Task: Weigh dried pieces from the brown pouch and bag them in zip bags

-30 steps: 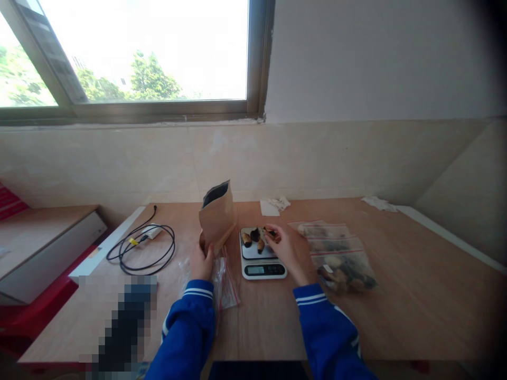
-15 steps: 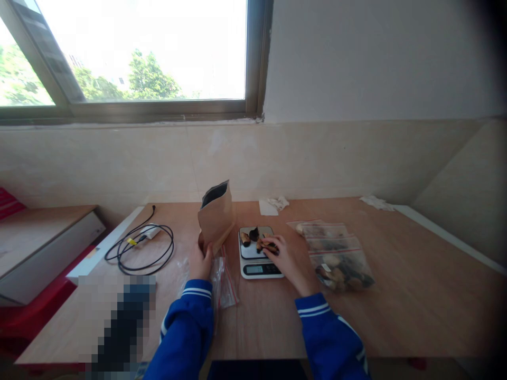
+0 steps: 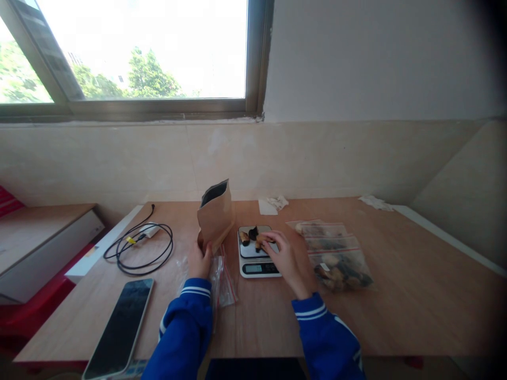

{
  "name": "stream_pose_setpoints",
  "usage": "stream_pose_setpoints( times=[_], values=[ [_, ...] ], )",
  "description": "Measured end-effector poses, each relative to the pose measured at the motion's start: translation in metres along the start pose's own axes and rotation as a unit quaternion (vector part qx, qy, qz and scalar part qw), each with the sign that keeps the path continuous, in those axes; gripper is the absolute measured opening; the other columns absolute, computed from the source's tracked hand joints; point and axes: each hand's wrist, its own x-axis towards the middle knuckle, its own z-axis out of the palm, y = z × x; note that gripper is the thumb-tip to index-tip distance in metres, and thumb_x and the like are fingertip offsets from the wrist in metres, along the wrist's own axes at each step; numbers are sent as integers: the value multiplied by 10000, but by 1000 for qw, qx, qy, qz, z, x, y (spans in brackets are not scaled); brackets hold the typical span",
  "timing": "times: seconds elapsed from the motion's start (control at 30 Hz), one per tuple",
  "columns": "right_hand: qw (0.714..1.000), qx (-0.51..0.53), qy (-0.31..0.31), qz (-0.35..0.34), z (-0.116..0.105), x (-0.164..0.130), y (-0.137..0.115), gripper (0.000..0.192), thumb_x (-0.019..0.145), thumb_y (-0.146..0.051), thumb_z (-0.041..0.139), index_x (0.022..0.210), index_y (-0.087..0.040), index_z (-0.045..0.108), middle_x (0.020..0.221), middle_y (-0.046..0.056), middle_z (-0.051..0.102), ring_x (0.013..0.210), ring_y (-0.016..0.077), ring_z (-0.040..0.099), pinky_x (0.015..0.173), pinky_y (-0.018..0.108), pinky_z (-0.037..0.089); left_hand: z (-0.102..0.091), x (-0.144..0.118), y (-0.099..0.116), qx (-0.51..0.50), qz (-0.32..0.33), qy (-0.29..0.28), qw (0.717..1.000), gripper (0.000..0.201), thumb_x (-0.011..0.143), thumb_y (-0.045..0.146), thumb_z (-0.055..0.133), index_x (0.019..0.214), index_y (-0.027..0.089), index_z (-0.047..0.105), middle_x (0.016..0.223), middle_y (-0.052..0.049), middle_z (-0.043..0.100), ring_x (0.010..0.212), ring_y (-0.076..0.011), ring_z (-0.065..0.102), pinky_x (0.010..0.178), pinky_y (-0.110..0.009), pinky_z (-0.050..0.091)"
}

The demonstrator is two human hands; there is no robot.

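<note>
My left hand (image 3: 201,259) is closed around the lower part of a brown kraft paper pouch (image 3: 216,219), which stands upright with its dark-lined mouth open. Over the white kitchen scale (image 3: 247,258), my right hand (image 3: 282,252) has its thumb and fingers pinched at a brown dried piece (image 3: 260,243), partly hidden by the fingertips. Other brown and black dried pieces (image 3: 245,239) lie on the scale's plate; their exact kind cannot be made out. Clear zip bags (image 3: 225,279) with red seals lie beside my left wrist.
Zip bags filled with dried pieces (image 3: 340,266) lie right of the scale. A coiled black cable (image 3: 170,258) with a white adapter (image 3: 149,230) and a phone (image 3: 121,324) are at left. Crumpled tissue (image 3: 278,202) lies near the wall.
My right hand has shifted slightly left and up over the scale, and its fingers have changed position on the pieces. My left hand and the pouch stay nearly still.
</note>
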Motion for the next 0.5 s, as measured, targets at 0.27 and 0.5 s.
stream_pose_setpoints(
  times=[0.27, 0.5],
  values=[
    [991, -71, -107, -34, 24, -10, -6, 142, 872, -198, 529, 912, -233, 661, 970, 63, 667, 993, 240, 590, 912, 436, 450, 4, 1, -10, 17, -13, -5, 1000, 584, 845, 398, 527, 1345, 115, 423, 1277, -188, 557, 1211, -330, 510, 1020, -494, 399],
    [999, -14, -6, -32, -5, 17, -44, 228, 915, -232, 450, 1070, -234, 617, 1097, 80, 635, 1073, 216, 569, 943, 394, 456, 3, 0, -11, -42, -1, -25, 999, 448, 836, 364, 547, 1239, 171, 513, 1180, -116, 634, 1121, -270, 585, 978, -450, 449]
  ],
)
